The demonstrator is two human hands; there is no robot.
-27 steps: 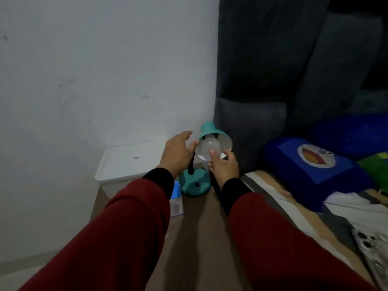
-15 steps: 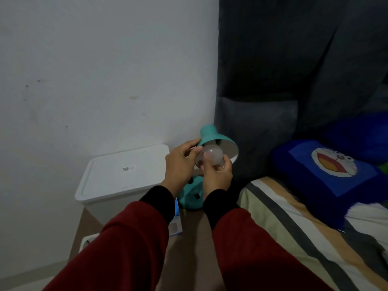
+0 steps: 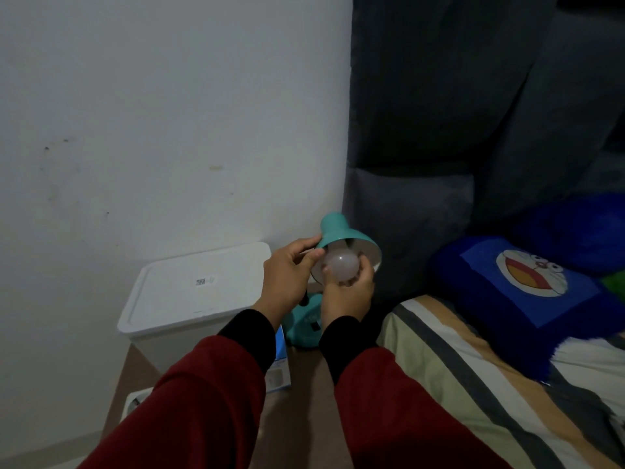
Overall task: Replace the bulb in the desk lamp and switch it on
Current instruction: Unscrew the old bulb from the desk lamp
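I see a bedroom at home: a striped bed (image 3: 473,384), a blue cartoon pillow (image 3: 527,299), a dark padded headboard (image 3: 439,130), and a white wall (image 3: 169,113).

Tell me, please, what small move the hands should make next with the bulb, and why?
Probably twist the bulb with the right hand while the left hand steadies the shade. The bulb sits in the shade's mouth, unlit, with fingers around it. Whether it is going in or out cannot be told.

L hand (image 3: 291,277) pinching, R hand (image 3: 348,292) prob. cupped.
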